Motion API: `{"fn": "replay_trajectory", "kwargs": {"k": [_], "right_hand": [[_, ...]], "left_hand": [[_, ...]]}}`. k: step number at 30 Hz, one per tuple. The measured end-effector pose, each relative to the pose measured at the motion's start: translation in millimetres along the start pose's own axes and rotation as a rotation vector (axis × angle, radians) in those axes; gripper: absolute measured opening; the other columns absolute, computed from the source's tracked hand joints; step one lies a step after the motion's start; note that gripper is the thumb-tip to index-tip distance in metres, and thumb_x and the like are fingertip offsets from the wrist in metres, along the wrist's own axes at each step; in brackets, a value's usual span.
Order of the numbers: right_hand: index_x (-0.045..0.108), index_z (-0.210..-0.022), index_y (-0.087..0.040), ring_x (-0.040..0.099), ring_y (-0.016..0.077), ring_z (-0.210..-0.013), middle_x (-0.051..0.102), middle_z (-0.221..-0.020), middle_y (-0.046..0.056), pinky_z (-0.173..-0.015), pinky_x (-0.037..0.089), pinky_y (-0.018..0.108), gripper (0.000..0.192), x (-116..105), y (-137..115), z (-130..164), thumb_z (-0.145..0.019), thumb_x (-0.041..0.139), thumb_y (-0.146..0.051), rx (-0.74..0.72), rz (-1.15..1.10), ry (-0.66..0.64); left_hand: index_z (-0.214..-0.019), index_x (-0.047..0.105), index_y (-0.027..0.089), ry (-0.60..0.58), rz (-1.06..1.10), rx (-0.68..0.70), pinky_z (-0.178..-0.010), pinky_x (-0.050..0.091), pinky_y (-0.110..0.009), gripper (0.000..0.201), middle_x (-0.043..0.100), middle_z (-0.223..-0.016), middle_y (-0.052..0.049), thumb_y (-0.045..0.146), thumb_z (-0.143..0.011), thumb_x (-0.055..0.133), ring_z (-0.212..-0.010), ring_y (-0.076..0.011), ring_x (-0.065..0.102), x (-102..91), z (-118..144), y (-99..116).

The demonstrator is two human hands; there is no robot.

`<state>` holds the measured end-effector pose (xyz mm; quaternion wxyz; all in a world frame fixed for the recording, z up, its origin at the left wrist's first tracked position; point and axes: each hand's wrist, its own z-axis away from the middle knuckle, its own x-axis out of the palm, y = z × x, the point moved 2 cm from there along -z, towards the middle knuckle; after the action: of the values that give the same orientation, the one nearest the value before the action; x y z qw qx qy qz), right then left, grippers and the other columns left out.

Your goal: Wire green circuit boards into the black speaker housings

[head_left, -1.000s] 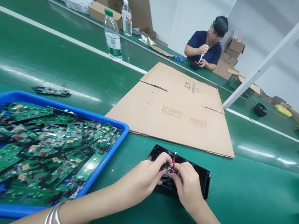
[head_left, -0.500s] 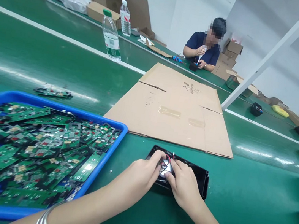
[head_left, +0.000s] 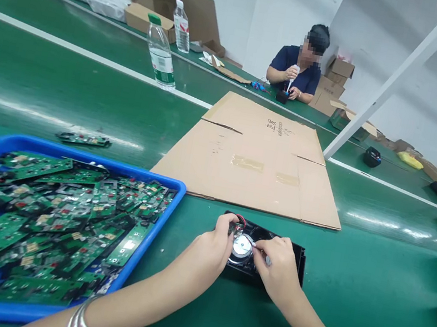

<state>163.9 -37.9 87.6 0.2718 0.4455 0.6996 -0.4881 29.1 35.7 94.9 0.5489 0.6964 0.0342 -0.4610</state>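
A black plastic housing (head_left: 265,231) lies on the green bench in front of me, holding a round speaker with a silver back (head_left: 242,246). My left hand (head_left: 209,249) is closed at the housing's left end, its fingers curled round a small circuit board (head_left: 238,229) that they partly cover. Red wires (head_left: 241,220) loop up beside those fingertips. Over the right half of the housing, my right hand (head_left: 279,261) pinches a small white connector (head_left: 254,244) at the speaker's edge. A greyish round part (head_left: 268,260) shows under its fingers.
A blue tray (head_left: 181,193) heaped with green circuit boards stands at left, with one loose board (head_left: 84,139) behind it. Flattened cardboard (head_left: 256,187) lies beyond the housing. Bottles (head_left: 162,63) stand further back. Across the bench a person (head_left: 278,64) handles a black part.
My right hand has drawn back slightly to the right and now pinches the white connector, uncovering the speaker's back. The connector has come down from the housing's far edge. My left hand stays nearly in place.
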Motion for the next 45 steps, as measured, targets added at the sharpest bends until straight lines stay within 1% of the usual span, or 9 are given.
{"fn": "replay_trajectory", "kwargs": {"k": [4, 9, 15, 25, 30, 33, 36, 41, 45], "right_hand": [[0.058, -0.076, -0.017, 0.048, 0.0134, -0.063, 0.059, -0.064, 0.001, -0.064, 0.032, 0.027, 0.020, 6, -4, 2, -0.088, 0.042, -0.019, -0.147, 0.045, -0.001], [0.059, -0.079, -0.014, 0.043, 0.0117, -0.055, 0.056, -0.061, 0.001, -0.061, 0.029, 0.026, 0.025, 9, -4, 3, -0.091, 0.038, -0.020, -0.164, 0.155, 0.076], [0.054, -0.066, -0.015, 0.040, 0.0125, -0.057, 0.053, -0.057, 0.000, -0.060, 0.024, 0.027, 0.029, 12, -4, 2, -0.088, 0.036, -0.013, -0.190, 0.325, 0.049], [0.046, -0.058, -0.015, 0.037, 0.0103, -0.057, 0.048, -0.055, -0.003, -0.060, 0.021, 0.026, 0.024, 12, -3, 0, -0.082, 0.047, -0.013, -0.175, 0.285, -0.026], [0.048, -0.060, -0.016, 0.037, 0.0107, -0.058, 0.050, -0.057, -0.003, -0.060, 0.021, 0.026, 0.022, 12, -3, 1, -0.082, 0.048, -0.012, -0.190, 0.270, -0.040], [0.050, -0.062, -0.016, 0.039, 0.0113, -0.059, 0.053, -0.059, -0.002, -0.062, 0.023, 0.027, 0.022, 12, -3, 1, -0.084, 0.048, -0.013, -0.210, 0.291, -0.057], [0.053, -0.065, -0.016, 0.041, 0.0120, -0.060, 0.055, -0.060, -0.001, -0.065, 0.025, 0.027, 0.023, 12, -2, 2, -0.087, 0.046, -0.016, -0.231, 0.307, -0.032], [0.054, -0.064, -0.016, 0.043, 0.0119, -0.058, 0.056, -0.057, -0.001, -0.068, 0.028, 0.028, 0.028, 15, 0, 5, -0.090, 0.044, -0.020, -0.200, 0.295, 0.057], [0.055, -0.063, -0.016, 0.046, 0.0114, -0.056, 0.056, -0.057, 0.000, -0.069, 0.031, 0.028, 0.028, 18, 2, 5, -0.089, 0.046, -0.021, -0.113, 0.311, 0.029]], "left_hand": [[-0.111, 0.036, 0.011, -0.013, 0.000, -0.033, -0.046, 0.039, -0.027, 0.030, 0.062, -0.062, -0.008, 0.019, -0.084, 0.025, -0.052, -0.0232, 0.061, 2.3, 0, 1], [-0.109, 0.038, 0.012, -0.034, 0.082, 0.021, -0.045, 0.041, -0.027, 0.030, 0.062, -0.062, -0.007, 0.023, -0.084, 0.026, -0.052, -0.0226, 0.062, 8.3, 1, -3], [-0.110, 0.039, 0.013, -0.015, 0.206, 0.056, -0.051, 0.048, -0.029, 0.031, 0.064, -0.066, -0.009, 0.028, -0.085, 0.029, -0.060, -0.0240, 0.066, 13.4, 2, -8], [-0.110, 0.039, 0.014, -0.054, 0.245, 0.102, -0.054, 0.050, -0.030, 0.030, 0.065, -0.074, -0.011, 0.026, -0.084, 0.028, -0.065, -0.0230, 0.067, 16.9, 5, -7], [-0.106, 0.040, 0.014, -0.073, 0.135, 0.175, -0.055, 0.048, -0.031, 0.031, 0.065, -0.074, -0.012, 0.024, -0.083, 0.022, -0.063, -0.0229, 0.066, 18.2, 5, -3], [-0.105, 0.039, 0.014, -0.093, 0.149, 0.199, -0.059, 0.049, -0.034, 0.031, 0.066, -0.079, -0.013, 0.025, -0.083, 0.021, -0.068, -0.0240, 0.066, 16.5, 6, -2], [-0.105, 0.038, 0.014, -0.131, 0.186, 0.188, -0.062, 0.050, -0.035, 0.030, 0.066, -0.082, -0.014, 0.025, -0.083, 0.020, -0.073, -0.0249, 0.066, 13.6, 6, -1], [-0.104, 0.037, 0.017, -0.149, 0.227, 0.205, -0.064, 0.051, -0.033, 0.026, 0.066, -0.083, -0.011, 0.024, -0.084, 0.023, -0.076, -0.0235, 0.066, 9.2, 5, 1], [-0.102, 0.037, 0.019, -0.169, 0.279, 0.213, -0.067, 0.051, -0.033, 0.022, 0.065, -0.084, -0.010, 0.024, -0.084, 0.024, -0.079, -0.0224, 0.066, 11.4, 6, 1]]}}
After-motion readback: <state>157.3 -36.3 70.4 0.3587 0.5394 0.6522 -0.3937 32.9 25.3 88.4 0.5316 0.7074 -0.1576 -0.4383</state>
